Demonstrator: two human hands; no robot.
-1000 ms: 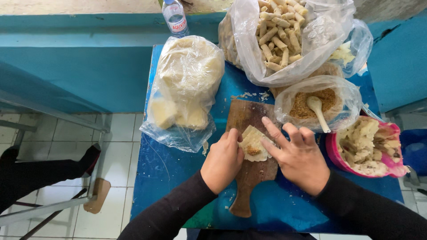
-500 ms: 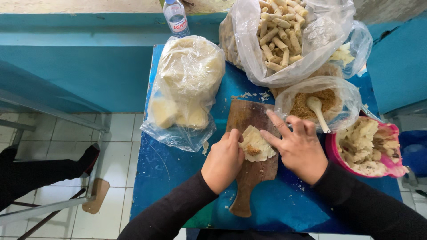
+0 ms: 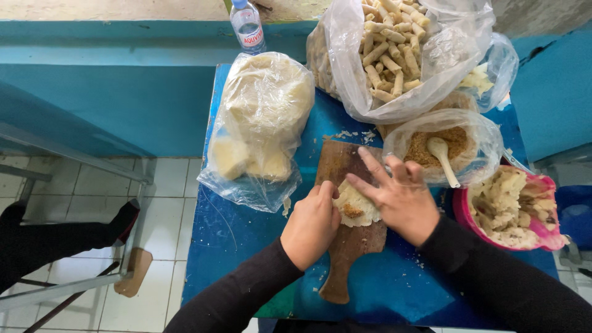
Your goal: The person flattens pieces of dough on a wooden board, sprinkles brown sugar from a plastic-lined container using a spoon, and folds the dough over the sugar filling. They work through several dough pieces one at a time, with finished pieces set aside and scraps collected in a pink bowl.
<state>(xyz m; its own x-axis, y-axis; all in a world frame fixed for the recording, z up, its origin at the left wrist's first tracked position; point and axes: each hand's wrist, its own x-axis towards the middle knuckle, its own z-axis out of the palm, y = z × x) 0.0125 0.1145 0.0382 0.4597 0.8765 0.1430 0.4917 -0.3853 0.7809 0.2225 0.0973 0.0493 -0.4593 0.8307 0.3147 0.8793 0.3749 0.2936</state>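
A pale dough wrapper (image 3: 357, 205) with brown filling lies on a wooden cutting board (image 3: 345, 246) on the blue table (image 3: 234, 234). My left hand (image 3: 311, 225) curls over the wrapper's left edge, fingers closed on it. My right hand (image 3: 398, 197) rests on the wrapper's right edge with fingers spread and flat. Both sleeves are black.
A clear bag of pale dough sheets (image 3: 262, 123) lies left of the board. Behind are a bag of rolled sticks (image 3: 394, 52), a bag of brown filling with a white spoon (image 3: 441, 148), a pink bowl (image 3: 509, 206) of pale chunks, and a water bottle (image 3: 248, 24). A person's dark leg (image 3: 61, 237) is at left.
Both hands shifted slightly on the wrapper; the left hand folds its left edge further over the filling while the right hand's fingers stay spread.
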